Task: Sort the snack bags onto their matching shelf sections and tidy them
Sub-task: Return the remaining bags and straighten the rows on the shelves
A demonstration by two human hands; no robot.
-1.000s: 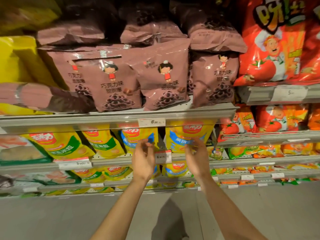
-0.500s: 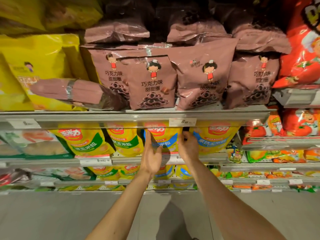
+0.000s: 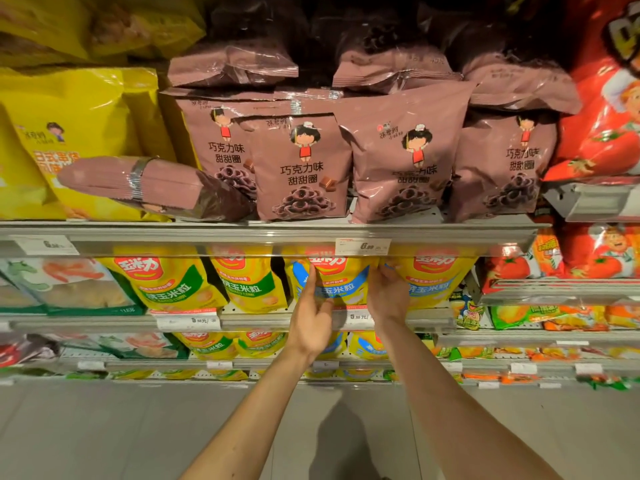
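Both my hands reach to a yellow snack bag with a blue band (image 3: 341, 284) on the second shelf. My left hand (image 3: 313, 315) holds its left edge, fingers pointing up along the bag. My right hand (image 3: 388, 296) grips its right edge, fingers curled round it. Another blue-band yellow bag (image 3: 431, 278) stands just to the right. Yellow bags with green bands (image 3: 166, 282) stand to the left. On the shelf above, pink chocolate-ring bags (image 3: 301, 168) stand upright, and one pink bag (image 3: 149, 187) lies on its side in front of the big yellow bags (image 3: 69, 133).
The metal edge of the upper shelf (image 3: 242, 237) with a price tag (image 3: 362, 245) juts out just above my hands. Red tomato snack bags (image 3: 602, 109) fill the right section. Lower shelves hold more yellow and orange bags. Grey floor lies below.
My hands moved inward and up from the price-tag rail onto the blue-band yellow bag and took hold of its edges. My view shifted left and closer to the shelf.
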